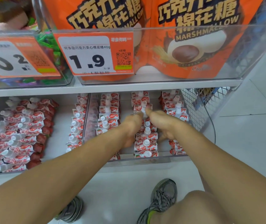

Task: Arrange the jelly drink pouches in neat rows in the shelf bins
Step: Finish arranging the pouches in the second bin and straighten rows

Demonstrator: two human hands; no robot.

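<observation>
nearest: bare knee low right, two grey sneakers on the white tile floor. both forearms reach forward into the clear right bin on the lower shelf. left hand and right hand sit side by side over the middle row of jelly drink pouches, fingers curled, fingertips meeting at a white-capped pouch partway back in that row; both seem to pinch it by the cap area, exact grip partly hidden by the hands. right bin holds three rows of red-and-white strawberry pouches standing upright, caps up: left row, middle row under the hands, right row near the wire mesh side. gaps show between rows. left bin just beside it holds more of the same pouches, a packed slanted mass on its left and a single column along its right wall. farther, upper shelf: clear bin with orange marshmallow bags, price tag reading 1.9, blurred tag and mixed candy at left.
</observation>
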